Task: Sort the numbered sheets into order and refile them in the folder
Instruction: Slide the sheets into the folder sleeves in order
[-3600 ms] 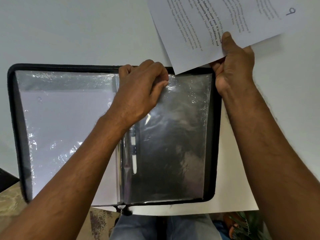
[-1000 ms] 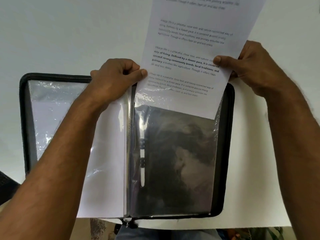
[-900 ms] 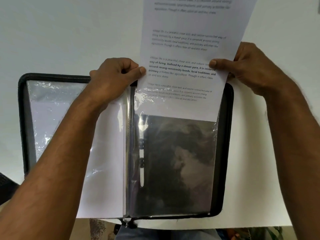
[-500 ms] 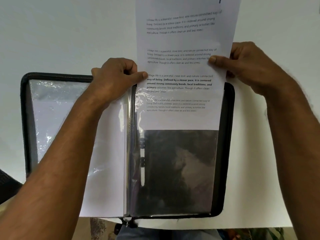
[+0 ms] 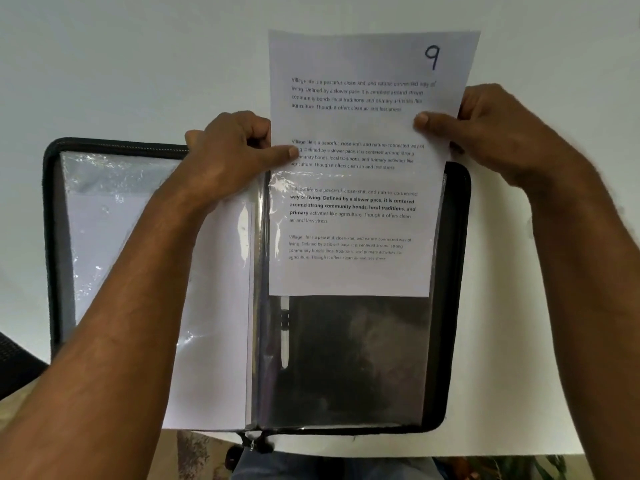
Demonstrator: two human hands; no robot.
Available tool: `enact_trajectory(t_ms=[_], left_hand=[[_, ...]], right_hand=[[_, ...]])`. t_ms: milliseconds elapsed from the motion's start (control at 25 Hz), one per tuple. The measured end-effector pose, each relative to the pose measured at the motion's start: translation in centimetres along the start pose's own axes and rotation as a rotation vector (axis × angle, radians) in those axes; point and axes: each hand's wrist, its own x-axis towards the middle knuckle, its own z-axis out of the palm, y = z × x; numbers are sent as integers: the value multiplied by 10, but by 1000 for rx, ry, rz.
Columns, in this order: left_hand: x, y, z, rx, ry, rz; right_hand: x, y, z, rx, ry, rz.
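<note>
Sheet 9 [image 5: 360,133] half inside glossy crinkled sleeve [image 5: 349,358] of black zip folder [image 5: 457,271] (white desk [image 5: 138,64]); left hand [image 5: 228,157], right hand [image 5: 491,129] pinch its edges.

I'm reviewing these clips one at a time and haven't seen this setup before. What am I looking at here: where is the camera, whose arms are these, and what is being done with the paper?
There is no machine here. The one camera sits on a person's head and looks down over their own two arms. On a white table lies an open black zip folder with clear plastic sleeves. The left hand holds the top of the right-side sleeve, its thumb on the sheet's left edge. The right hand pinches the right edge of a printed sheet marked 9. The sheet's lower part is already inside that sleeve; its upper part sticks out above the folder. The left-side sleeve already holds white paper.
</note>
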Motion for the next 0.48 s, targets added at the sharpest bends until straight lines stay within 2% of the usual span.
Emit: enact_trajectory(t_ms=[160, 240, 360, 480], left_hand=[[-1, -2, 1, -113, 10, 8], [-1, -1, 2, -102, 18, 12], [-3, 1, 0, -71, -6, -7], [-3, 0, -1, -120, -10, -2]], right_hand=[[0, 0, -4, -114, -163, 46], [0, -2, -1, -106, -139, 43], [-4, -3, 4, 22, -19, 12], [-4, -1, 2, -93, -65, 40]])
